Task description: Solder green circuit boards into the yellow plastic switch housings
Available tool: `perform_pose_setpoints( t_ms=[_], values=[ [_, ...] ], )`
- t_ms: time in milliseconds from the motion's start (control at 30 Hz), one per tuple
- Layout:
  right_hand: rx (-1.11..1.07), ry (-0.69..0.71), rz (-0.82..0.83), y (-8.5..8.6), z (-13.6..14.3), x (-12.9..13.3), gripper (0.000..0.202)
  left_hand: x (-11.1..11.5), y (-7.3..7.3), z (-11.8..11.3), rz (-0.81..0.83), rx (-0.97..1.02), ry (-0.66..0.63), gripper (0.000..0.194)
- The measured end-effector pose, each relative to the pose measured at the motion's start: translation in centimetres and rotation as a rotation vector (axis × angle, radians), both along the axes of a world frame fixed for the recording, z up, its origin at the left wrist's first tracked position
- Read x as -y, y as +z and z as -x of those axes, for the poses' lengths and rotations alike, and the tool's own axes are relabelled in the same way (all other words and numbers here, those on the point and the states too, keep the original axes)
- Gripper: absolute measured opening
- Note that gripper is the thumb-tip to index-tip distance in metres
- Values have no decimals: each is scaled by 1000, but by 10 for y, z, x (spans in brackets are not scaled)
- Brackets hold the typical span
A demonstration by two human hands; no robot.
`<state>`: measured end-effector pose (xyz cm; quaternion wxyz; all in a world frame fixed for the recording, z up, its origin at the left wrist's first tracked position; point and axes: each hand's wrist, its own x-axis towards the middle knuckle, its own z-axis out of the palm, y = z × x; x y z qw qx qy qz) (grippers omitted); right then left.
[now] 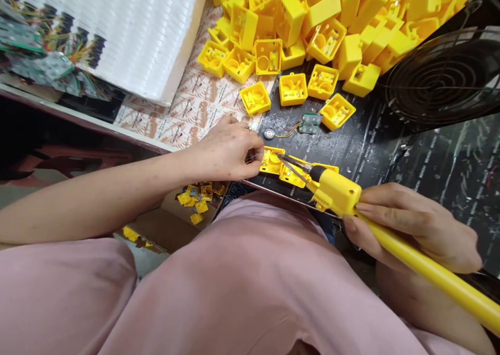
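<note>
My left hand [238,149] is closed in a pinch at the left end of a row of small open yellow casings [272,160] by the table's front edge. A thin wire [254,157] shows at its fingertips. From the right, my right hand [414,222] grips a yellow soldering iron [339,192], whose dark metal tip reaches over the row near the leftmost casing. Contact between tip and casing cannot be made out. Part of the second casing [292,172] is hidden by the iron. Just behind lie a small round speaker [269,134] and a green circuit board [310,123], joined by wires.
A heap of yellow casings [289,19] covers the back of the table. A black fan [441,78] stands at the right. White foam [136,32] and wired circuit boards [58,65] lie at the left. Below the edge, a cardboard box [164,224] holds yellow parts.
</note>
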<state>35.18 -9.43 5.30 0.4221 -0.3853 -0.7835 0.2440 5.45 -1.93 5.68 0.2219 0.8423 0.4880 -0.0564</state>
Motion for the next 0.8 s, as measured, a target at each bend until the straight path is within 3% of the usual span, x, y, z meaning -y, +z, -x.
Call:
perform_pose_setpoints(
  t_ms=[100,167,300,500,667,800],
  values=[
    [33,-74,-6,2,5,6,52,3,-2,7,1,75,30,19],
    [80,-159,-4,-1,5,9,63,7,-5,14,6,159,87,20],
    [97,-201,-77,-14,0,10,68,13,-13,25,-53,238,160,28],
    [104,-202,-53,-15,1,11,66,15,-20,26,-229,211,44,37],
    [78,-170,-70,-19,-1,12,69,13,-18,19,-198,182,143,25],
    [61,-75,-150,-23,-1,8,66,10,-13,11,-181,118,106,27]
  ],
)
